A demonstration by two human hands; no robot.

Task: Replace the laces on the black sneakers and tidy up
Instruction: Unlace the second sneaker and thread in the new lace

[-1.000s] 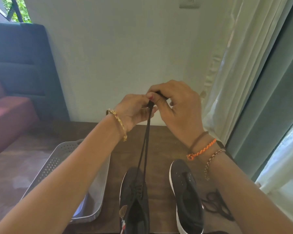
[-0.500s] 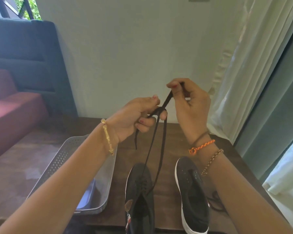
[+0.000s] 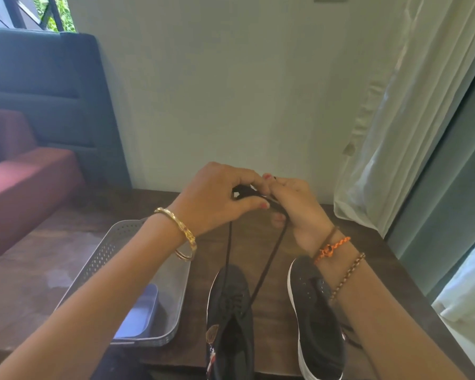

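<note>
Left hand [image 3: 217, 200] and right hand [image 3: 296, 212] pinch the thin black cord lace [image 3: 269, 264] together; below the fingers, it enters the left black fabric sneaker [image 3: 229, 319]. Advisably, keep both strands equally taut.

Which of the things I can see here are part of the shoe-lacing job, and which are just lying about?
Part of the job:
- black lace, held by left hand and right hand
- black laced sneaker
- black white-soled sneaker
- dark laces beside it

Lying about:
- grey perforated plastic basket
- red sofa
- white curtain
</note>
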